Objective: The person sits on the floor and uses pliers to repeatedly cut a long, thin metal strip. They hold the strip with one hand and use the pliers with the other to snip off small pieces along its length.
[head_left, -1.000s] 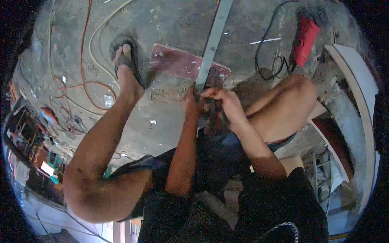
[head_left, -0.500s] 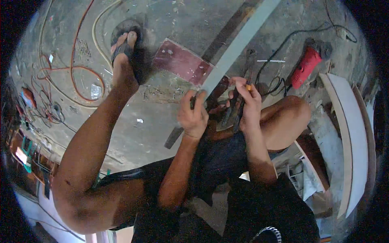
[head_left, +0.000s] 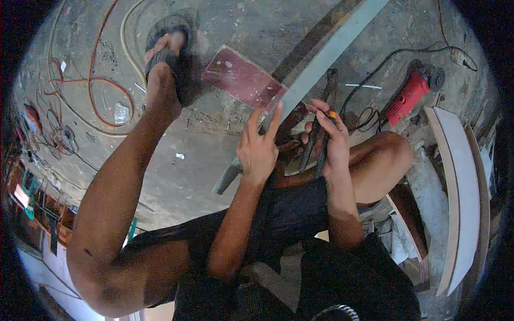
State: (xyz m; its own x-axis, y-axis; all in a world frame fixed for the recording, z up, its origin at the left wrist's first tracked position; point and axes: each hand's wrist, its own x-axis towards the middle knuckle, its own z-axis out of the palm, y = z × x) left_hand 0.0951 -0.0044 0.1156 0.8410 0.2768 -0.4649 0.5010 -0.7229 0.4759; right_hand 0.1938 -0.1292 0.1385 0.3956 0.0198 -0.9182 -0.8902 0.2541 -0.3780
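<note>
A long pale green flat bar (head_left: 321, 64) runs from the top right down under my left hand (head_left: 258, 152). That hand lies across the bar's near part, its index and middle fingers stretched apart toward a dark red board (head_left: 243, 79). The bar's grey near end (head_left: 227, 179) shows below the wrist. My right hand (head_left: 334, 140) is closed around a dark tool with two long handles (head_left: 312, 144), just right of the bar. A small orange piece sticks out by its fingers. The tool's working end is hard to make out.
A red angle grinder (head_left: 408, 95) with a black cord (head_left: 396, 52) lies at the right. Curved white-faced panels (head_left: 459, 187) stand beside my right knee. Orange and pale hoses (head_left: 93, 59) loop over the concrete floor at the left. My sandalled foot (head_left: 163, 59) rests beyond them.
My left hand's fingers, curled before with something dark between them, are now stretched out. The bar has shifted slightly right in view. My right hand still holds the tool, with its handles turned a little.
</note>
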